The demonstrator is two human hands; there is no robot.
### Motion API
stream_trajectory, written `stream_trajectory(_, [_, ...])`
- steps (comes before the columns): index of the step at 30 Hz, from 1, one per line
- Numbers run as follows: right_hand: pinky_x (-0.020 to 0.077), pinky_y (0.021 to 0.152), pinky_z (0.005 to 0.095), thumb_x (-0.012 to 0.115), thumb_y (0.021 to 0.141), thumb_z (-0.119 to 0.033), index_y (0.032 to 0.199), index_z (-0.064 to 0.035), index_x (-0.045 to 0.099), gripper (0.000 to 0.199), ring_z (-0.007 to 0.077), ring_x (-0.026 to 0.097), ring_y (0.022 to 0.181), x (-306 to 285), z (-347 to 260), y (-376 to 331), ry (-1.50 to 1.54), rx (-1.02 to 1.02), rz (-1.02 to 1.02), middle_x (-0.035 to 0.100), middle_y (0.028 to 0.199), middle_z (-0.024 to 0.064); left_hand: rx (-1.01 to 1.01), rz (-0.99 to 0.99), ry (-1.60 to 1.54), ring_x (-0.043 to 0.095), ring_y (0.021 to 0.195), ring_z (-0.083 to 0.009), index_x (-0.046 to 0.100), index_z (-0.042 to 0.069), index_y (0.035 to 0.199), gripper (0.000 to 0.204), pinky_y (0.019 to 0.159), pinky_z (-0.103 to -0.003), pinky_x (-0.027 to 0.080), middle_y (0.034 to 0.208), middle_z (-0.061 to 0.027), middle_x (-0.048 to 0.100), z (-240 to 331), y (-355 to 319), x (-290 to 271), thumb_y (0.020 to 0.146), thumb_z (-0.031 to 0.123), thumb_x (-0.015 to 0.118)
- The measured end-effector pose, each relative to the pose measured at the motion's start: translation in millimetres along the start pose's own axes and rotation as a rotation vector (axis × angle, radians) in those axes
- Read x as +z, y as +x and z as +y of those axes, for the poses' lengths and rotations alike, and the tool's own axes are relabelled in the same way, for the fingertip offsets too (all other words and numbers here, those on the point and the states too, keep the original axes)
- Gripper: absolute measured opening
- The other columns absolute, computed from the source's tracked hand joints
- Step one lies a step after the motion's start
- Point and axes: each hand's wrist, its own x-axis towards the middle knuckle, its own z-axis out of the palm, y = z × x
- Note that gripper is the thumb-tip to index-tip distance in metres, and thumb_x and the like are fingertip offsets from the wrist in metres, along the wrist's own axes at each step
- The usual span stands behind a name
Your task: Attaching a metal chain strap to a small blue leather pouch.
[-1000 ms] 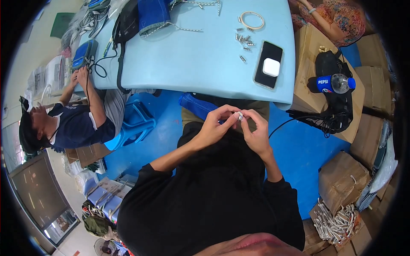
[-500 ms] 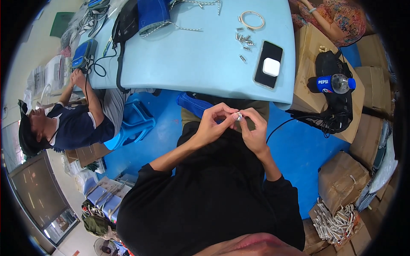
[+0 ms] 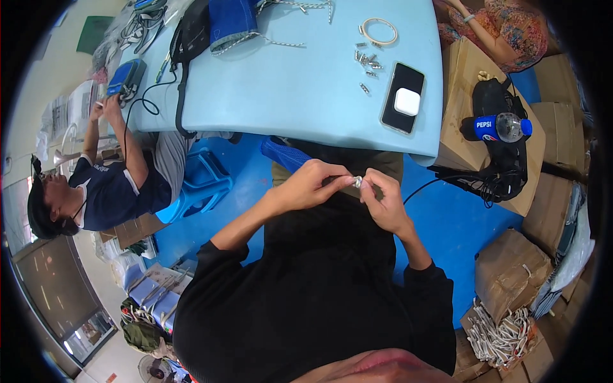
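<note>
Below the table edge, over the lap: left hand (image 3: 313,185) and right hand (image 3: 383,201) both pinch one small metal fitting (image 3: 358,182). Assembly appears under way, unfinished; loose metal fittings (image 3: 367,60) wait at twelve o'clock on the blue table (image 3: 287,89).

A black phone (image 3: 402,97) lay screen-up at the table's right edge, a small white square case (image 3: 407,101) on it; right of it, a plastic bottle with a blue label (image 3: 497,127) lay on a brown cardboard box (image 3: 461,76); more brown cartons (image 3: 511,271) stood near right; a blue-cased meter (image 3: 126,77) lay far left.
</note>
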Motion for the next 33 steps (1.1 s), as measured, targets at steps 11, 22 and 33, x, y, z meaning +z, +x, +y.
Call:
stream_trajectory(11, [0.0352, 0.060, 0.0294, 0.060, 0.100, -0.009, 0.073, -0.0026, 0.055, 0.028, 0.0125, 0.043, 0.063, -15.9, -31.8, -32.0, 0.266, 0.119, -0.338, 0.049, 0.071, 0.0027, 0.254, -0.269, 0.176, 0.070, 0.076, -0.0310, 0.073, 0.003, 0.090, 0.013, 0.065, -0.039, 0.055, 0.083, -0.0091, 0.074, 29.7, -20.3, -40.0, 0.079, -0.002, 0.071])
stream_trajectory(22, [0.0441, 0.065, 0.0363, 0.056, 0.107, -0.020, 0.093, 0.0024, 0.059, 0.026, 0.0217, 0.055, 0.068, 14.4, -29.3, -13.6, 0.172, 0.185, -0.287, 0.059, 0.076, 0.0122, 0.275, -0.191, 0.261, 0.066, 0.066, -0.0313, 0.073, 0.005, 0.087, 0.005, 0.060, -0.040, 0.051, 0.074, -0.0090, 0.071, 23.0, -20.4, -12.7, 0.083, 0.004, 0.076])
stream_trajectory(33, [0.0435, 0.064, 0.0402, 0.062, 0.104, -0.018, 0.082, 0.0023, 0.060, 0.030, 0.0323, 0.054, 0.064, 6.7, -37.8, -14.7, 0.032, -0.035, -0.293, 0.058, 0.072, 0.0159, 0.306, -0.223, 0.326, 0.066, 0.067, -0.0278, 0.072, 0.007, 0.089, 0.012, 0.059, -0.038, 0.049, 0.078, -0.0044, 0.070, 32.0, -32.1, -33.2, 0.079, 0.003, 0.075])
